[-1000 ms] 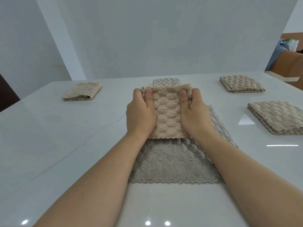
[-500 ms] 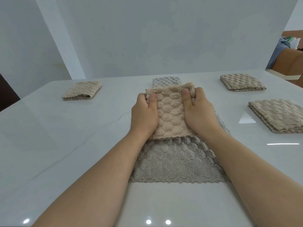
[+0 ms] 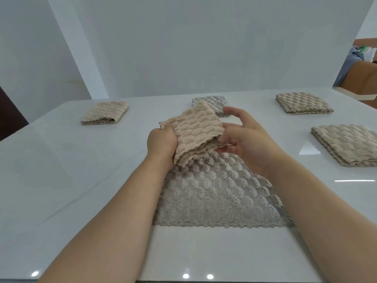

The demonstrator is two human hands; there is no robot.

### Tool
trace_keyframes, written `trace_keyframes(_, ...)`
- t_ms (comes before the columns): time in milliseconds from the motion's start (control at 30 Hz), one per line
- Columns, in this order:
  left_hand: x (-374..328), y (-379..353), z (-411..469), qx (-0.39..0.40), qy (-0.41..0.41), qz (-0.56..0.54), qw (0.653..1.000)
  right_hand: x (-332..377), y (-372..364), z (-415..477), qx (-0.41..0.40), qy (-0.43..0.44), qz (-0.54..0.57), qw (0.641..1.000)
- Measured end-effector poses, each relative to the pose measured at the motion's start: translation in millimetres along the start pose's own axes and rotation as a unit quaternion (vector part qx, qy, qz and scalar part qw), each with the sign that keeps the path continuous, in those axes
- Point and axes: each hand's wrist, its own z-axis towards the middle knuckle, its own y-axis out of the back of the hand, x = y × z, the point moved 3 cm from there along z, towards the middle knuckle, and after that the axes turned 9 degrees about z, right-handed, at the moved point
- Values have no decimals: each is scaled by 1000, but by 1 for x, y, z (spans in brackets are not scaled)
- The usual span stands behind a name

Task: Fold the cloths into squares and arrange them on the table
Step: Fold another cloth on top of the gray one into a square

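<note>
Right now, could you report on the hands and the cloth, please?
Left hand grips folded beige cloth, tilted. Right hand open, fingers at its edge. Flat grey cloth beneath.

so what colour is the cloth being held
The held cloth is pale beige, scalloped texture; head view.

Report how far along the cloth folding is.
Done: four folded cloths lie on the table: far left, far centre, far right and right. In hand: a folded beige cloth, lifted, gripped by the left hand, right hand at its edge; not yet placed. Left: the flat grey cloth underneath, unfolded.
</note>
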Motion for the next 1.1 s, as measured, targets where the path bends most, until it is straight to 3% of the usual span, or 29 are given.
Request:
trace_keyframes(167,1,-1,-2,17,2,-17,1000,-3,-1,-2,-10,30,-142,989)
trace_keyframes(467,-6,-2,-11,2,-38,2,999,-4,-10,-9,-101,147,-394,902)
trace_keyframes(667,-6,-10,-15,-18,-66,36,997,-7,-14,-7,-104,128,-394,904)
trace_keyframes(900,-7,-13,-13,-37,-115,67,990,0,0,-6,-173,88,-330,924)
trace_keyframes(1100,-9,-7,-8,-42,-125,96,987,2,0,-8,-140,42,-322,935)
